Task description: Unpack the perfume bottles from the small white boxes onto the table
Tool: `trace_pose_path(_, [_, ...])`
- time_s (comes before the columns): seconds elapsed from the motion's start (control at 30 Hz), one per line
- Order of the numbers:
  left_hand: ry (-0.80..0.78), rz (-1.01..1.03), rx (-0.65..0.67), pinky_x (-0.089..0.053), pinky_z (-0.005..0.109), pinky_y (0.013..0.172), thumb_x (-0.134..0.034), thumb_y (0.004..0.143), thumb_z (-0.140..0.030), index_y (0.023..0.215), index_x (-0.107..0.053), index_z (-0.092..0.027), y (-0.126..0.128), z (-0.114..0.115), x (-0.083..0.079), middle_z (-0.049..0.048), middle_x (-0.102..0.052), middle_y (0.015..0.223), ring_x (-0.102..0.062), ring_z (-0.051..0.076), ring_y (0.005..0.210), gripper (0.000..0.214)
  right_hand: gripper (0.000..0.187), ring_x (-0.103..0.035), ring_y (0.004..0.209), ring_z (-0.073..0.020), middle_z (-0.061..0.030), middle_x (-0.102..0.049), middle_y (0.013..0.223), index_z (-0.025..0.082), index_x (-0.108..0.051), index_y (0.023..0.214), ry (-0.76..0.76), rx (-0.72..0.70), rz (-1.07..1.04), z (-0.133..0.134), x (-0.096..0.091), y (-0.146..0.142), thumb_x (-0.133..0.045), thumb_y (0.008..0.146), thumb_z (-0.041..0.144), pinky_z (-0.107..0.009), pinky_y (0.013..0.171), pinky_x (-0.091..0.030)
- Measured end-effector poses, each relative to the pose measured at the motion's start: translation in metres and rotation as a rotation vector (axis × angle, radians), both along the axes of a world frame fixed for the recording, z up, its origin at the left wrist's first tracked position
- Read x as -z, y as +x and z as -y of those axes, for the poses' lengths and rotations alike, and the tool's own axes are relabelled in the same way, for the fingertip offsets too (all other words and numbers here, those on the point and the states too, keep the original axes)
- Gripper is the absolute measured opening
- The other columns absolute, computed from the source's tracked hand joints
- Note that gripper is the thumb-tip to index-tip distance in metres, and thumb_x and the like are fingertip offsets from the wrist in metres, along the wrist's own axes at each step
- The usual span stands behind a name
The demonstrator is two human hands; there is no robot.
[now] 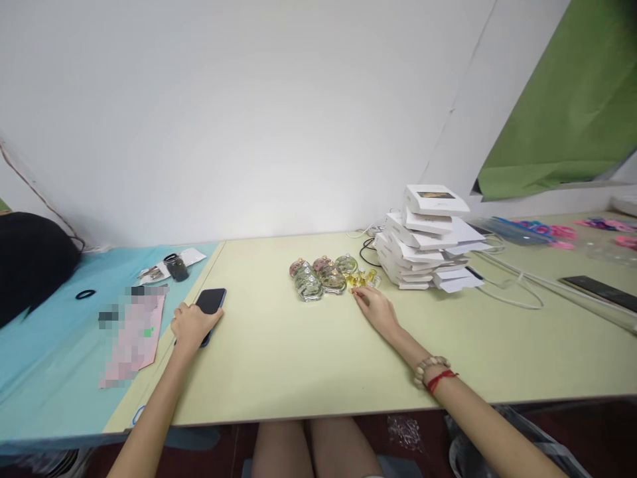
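Observation:
My left hand [192,325] lies on a dark phone [211,303] that rests flat near the left edge of the pale green table [279,358], fingers curled over its lower end. My right hand [378,309] reaches forward with fingers stretched out. Its fingertips touch small yellow pieces [362,279] beside a cluster of several clear glass bottles [318,275] at the table's middle. A bead bracelet and a red string sit on my right wrist.
A stack of white flat boxes [428,242] stands right of the bottles, with white cables [512,285] and a second phone [600,291] further right. On the blue table [40,372] at left lie a pink sheet [134,335], a small dark jar [176,267] and a black bag [30,262].

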State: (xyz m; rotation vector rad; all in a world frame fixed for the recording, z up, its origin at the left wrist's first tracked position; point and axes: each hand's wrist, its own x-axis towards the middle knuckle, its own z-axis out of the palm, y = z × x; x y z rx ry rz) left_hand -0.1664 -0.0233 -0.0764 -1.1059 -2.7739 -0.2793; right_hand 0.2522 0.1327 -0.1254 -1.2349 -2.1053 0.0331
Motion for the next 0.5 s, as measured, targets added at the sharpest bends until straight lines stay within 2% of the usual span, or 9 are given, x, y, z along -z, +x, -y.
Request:
trace_pose_path(0.17, [0.002,0.01,0.025,-0.038,0.04,0.084,-0.044,0.059,-0.068,0.104,-0.059,0.001,-0.004,0.0,0.001,0.0212,-0.051,0.105,-0.044,0.035,0.105,0.083,0.024,-0.06,0.086,-0.0186,-0.0046,-0.066,0.093,0.021,-0.063,0.096,-0.008,-0.004,-0.023,0.001,-0.003,0.0,-0.044,0.083,0.027,-0.03,0.074,-0.046])
trace_pose_path(0.3, [0.011,0.058,0.023,-0.038,0.043,0.084,-0.041,0.062,-0.07,0.104,-0.058,-0.001,-0.001,0.01,-0.006,0.0217,-0.052,0.106,-0.045,0.037,0.106,0.082,0.025,-0.06,0.082,-0.0183,-0.0055,-0.066,0.088,0.02,-0.063,0.096,-0.006,-0.026,-0.04,0.002,-0.007,-0.002,-0.044,0.082,0.027,-0.03,0.074,-0.046])
trace_pose_path(0.37, [0.093,0.08,0.027,-0.038,0.043,0.085,-0.036,0.069,-0.068,0.109,-0.056,-0.004,0.0,0.021,-0.012,0.0207,-0.053,0.107,-0.045,0.036,0.106,0.078,0.024,-0.06,0.082,-0.0188,-0.0063,-0.066,0.089,0.019,-0.063,0.094,0.002,-0.033,-0.051,0.003,-0.008,-0.002,-0.044,0.081,0.028,-0.03,0.074,-0.046])
trace_pose_path(0.5, [0.422,0.114,0.098,-0.041,0.034,0.081,-0.03,0.082,-0.053,0.115,-0.054,-0.017,-0.005,0.047,-0.017,0.0112,-0.054,0.109,-0.053,0.024,0.098,0.054,0.025,-0.061,0.082,-0.0187,-0.0059,-0.065,0.091,0.02,-0.062,0.095,-0.015,-0.018,-0.065,0.004,-0.007,-0.002,-0.044,0.081,0.029,-0.03,0.069,-0.046])
